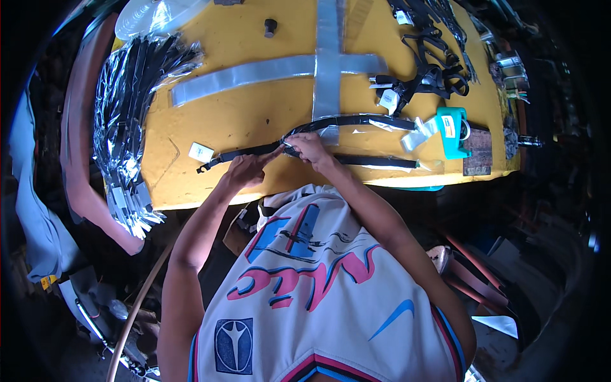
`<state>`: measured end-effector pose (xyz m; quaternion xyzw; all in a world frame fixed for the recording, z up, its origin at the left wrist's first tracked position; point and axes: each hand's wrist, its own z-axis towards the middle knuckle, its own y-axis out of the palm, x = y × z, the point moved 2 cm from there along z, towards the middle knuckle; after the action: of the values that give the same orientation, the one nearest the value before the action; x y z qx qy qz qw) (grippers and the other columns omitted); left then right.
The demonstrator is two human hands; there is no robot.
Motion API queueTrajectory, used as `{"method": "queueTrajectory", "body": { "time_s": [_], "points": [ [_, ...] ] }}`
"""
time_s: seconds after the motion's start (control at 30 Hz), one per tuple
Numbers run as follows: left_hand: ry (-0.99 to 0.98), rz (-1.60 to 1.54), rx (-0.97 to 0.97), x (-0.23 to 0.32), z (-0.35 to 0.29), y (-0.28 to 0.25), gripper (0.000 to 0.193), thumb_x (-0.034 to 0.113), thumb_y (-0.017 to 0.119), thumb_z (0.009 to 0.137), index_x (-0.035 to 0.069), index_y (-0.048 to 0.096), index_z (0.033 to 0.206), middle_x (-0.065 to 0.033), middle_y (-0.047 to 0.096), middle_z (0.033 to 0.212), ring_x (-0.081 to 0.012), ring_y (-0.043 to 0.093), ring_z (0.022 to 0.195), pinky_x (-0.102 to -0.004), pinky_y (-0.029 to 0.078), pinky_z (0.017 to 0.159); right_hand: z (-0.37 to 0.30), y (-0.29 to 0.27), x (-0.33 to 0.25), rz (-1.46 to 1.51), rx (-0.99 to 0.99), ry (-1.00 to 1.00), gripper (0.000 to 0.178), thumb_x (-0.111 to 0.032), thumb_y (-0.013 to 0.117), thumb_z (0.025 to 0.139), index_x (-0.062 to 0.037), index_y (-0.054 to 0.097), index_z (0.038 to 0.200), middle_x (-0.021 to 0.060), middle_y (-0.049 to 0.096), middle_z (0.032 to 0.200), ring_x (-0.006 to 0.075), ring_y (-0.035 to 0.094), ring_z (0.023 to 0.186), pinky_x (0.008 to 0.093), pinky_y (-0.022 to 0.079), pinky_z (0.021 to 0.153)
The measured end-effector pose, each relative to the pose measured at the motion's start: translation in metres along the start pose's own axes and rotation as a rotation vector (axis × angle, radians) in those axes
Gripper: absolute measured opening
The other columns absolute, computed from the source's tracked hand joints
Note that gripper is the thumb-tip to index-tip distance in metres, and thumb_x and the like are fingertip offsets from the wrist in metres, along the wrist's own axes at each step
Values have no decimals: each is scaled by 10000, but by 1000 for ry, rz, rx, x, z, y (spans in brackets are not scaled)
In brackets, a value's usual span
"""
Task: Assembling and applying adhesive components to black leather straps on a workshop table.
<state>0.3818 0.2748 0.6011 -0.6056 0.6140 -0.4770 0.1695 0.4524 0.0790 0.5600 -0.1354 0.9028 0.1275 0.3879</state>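
A long black strap [245, 153], partly in clear plastic film, lies across the near part of the yellow table. My left hand [247, 169] is closed on its left part, the index finger stretched toward my right hand. My right hand [307, 149] pinches the strap where it splits into two branches. The upper branch [356, 120] curves away to the right; the lower branch [375, 162] runs below it, near the table edge. Beside the strap's left end, which carries a small black clip [203, 169], lies a white tag [200, 151]. My fingers hide the joint between the branches.
Film-wrapped black straps [127, 102] hang over the table's left side. A teal plastic holder [450, 134] stands at right beside a worn metal plate [477, 153]. Tangled black straps [439, 70] lie far right. Clear tape [328, 57] crosses the yellow tabletop [223, 38].
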Motion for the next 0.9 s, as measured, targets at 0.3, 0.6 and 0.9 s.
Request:
{"method": "queueTrajectory", "body": {
  "time_s": [0.3,0.6,0.9],
  "points": [
    [-12,-24,-58,1,-1,-2,932,35,559,775,371,199,1567,-186,698,877,-333,667,654,-447,518,591,-1,4,4,-119,56,-139,164,-184,694,897,-38,740,955,-19,647,747,53,541,598,210,423,531],
    [-17,-40,-54,3,-1,-4,947,26,547,766,390,191,1565,-192,688,844,-332,659,638,-446,512,587,16,3,32,-262,149,-381,195,-79,718,843,-2,715,1021,29,700,861,84,624,744,238,513,683],
    [-14,-4,-3,3,-1,-3,928,31,548,779,407,212,1558,-148,660,705,-297,649,586,-414,490,548,-5,10,15,-495,284,-460,269,-144,734,813,-28,670,1047,115,697,855,220,669,757,339,532,707]
  ]
}}
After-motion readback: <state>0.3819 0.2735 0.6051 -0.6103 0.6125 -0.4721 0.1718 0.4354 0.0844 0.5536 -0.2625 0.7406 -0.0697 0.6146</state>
